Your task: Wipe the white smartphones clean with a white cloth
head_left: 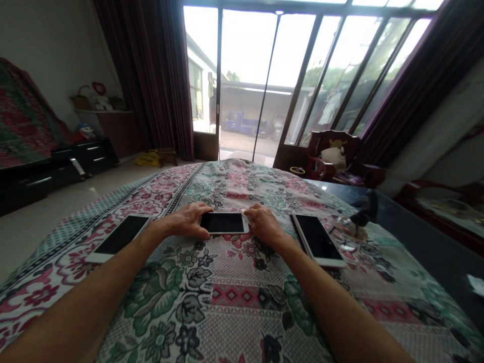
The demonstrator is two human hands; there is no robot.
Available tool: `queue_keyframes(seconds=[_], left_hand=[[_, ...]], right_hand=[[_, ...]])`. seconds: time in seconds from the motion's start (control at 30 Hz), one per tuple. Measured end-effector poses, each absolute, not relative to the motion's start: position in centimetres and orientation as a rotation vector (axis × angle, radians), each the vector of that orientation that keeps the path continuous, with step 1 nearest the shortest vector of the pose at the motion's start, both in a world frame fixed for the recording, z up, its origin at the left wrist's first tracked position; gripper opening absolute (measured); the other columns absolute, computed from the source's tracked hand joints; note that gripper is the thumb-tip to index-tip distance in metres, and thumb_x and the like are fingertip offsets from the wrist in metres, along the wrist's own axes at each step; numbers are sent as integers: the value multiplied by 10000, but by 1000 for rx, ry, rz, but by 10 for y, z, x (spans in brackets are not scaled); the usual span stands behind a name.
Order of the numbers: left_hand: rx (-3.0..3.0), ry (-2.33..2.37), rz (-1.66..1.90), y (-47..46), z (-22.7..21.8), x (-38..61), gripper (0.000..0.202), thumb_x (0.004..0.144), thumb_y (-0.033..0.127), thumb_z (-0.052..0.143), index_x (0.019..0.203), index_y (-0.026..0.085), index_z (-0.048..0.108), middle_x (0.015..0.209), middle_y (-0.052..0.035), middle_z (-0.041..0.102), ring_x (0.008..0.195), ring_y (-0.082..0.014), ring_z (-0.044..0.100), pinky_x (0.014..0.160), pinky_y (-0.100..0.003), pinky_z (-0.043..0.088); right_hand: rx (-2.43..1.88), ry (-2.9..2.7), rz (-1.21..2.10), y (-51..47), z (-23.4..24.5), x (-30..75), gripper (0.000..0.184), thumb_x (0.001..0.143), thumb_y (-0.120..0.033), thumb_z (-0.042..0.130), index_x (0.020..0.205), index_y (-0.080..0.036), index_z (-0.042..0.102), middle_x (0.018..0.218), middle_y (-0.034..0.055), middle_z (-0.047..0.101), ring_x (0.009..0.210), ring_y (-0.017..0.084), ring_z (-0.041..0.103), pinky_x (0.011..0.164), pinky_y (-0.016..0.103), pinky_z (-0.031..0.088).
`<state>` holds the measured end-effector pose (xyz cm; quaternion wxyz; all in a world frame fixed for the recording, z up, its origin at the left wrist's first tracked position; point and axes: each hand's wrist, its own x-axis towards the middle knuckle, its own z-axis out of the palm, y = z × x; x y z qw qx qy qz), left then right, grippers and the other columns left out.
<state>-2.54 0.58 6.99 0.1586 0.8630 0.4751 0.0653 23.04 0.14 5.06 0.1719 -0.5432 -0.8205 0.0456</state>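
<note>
A white smartphone (223,223) with a dark screen lies sideways on the flowered cloth, between my hands. My left hand (189,220) grips its left end, thumb at the near edge and fingers at the far edge. At the right end, my right hand (262,224) is closed, its fingertips at the phone's corner. A small whitish bit shows at those fingertips, too unclear to name. Left of my left forearm lies a white tablet (123,234), partly covered by the arm. Another white tablet (319,239) lies right of my right hand, over a dark edge that may be a case.
The flowered tablecloth (238,272) drapes over a rounded table. At right stand a clear glass object (348,234) and a dark item (361,217), beside a black surface (423,242). Beyond are a wooden chair (333,151) with a bag, dark curtains (151,75) and glass doors.
</note>
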Motion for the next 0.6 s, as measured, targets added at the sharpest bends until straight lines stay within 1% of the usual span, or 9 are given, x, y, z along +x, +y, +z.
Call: queue_keyframes(seconds=[0.07, 0.13, 0.2, 0.23, 0.3, 0.37, 0.47, 0.6], left_hand=[[2472, 1340, 170, 7, 69, -31, 816, 627, 470, 675, 1379, 259, 443, 1342, -77, 510, 1215, -289, 477, 1015, -376, 380], [2473, 1350, 115, 9, 68, -38, 874, 614, 478, 681, 1413, 273, 395, 1417, -77, 445, 1287, -307, 404, 1058, -397, 339], [2453, 1403, 48, 12, 68, -46, 902, 596, 463, 691, 1422, 287, 376, 1465, -75, 390, 1337, -322, 334, 1087, -417, 303], [2444, 1420, 24, 13, 68, -50, 886, 593, 445, 690, 1412, 300, 386, 1468, -67, 387, 1342, -323, 324, 1091, -424, 298], [2442, 1410, 16, 15, 68, -55, 814, 602, 408, 678, 1373, 322, 431, 1444, -51, 416, 1321, -313, 355, 1084, -424, 311], [2451, 1376, 48, 15, 69, -56, 748, 610, 398, 677, 1327, 309, 483, 1410, -57, 445, 1286, -300, 400, 1071, -409, 331], [2450, 1371, 106, 15, 68, -53, 707, 611, 429, 694, 1280, 271, 529, 1359, -79, 472, 1255, -289, 435, 1060, -385, 345], [2441, 1408, 150, 16, 64, -52, 706, 600, 496, 713, 1255, 295, 543, 1333, -59, 488, 1257, -293, 434, 1056, -395, 348]], right_hand=[[-1564, -2380, 151, -3, 57, 229, 218, 785, -54, 534, 772, -179, 713, 916, 84, 653, 829, 149, 551, 733, 237, 376], [-1590, -2435, 199, -7, 66, 229, 180, 756, -62, 565, 703, -178, 693, 854, 70, 643, 785, 142, 535, 719, 239, 368], [-1595, -2473, 254, -10, 73, 229, 154, 733, -69, 591, 679, -177, 686, 813, 60, 638, 750, 136, 523, 701, 240, 362], [-1596, -2478, 274, -11, 74, 230, 148, 726, -70, 599, 682, -178, 689, 805, 57, 638, 743, 134, 521, 697, 240, 361], [-1603, -2446, 267, -10, 74, 231, 151, 733, -73, 597, 701, -182, 698, 828, 58, 643, 753, 137, 526, 702, 242, 363], [-1616, -2385, 214, -8, 70, 232, 169, 757, -75, 580, 720, -186, 702, 876, 66, 647, 782, 144, 535, 718, 247, 368], [-1619, -2335, 149, -4, 61, 232, 200, 784, -62, 554, 724, -187, 698, 922, 78, 647, 820, 157, 547, 727, 249, 376], [-1614, -2335, 95, -2, 56, 231, 199, 810, -76, 545, 738, -182, 697, 962, 103, 645, 848, 173, 556, 723, 252, 387]])
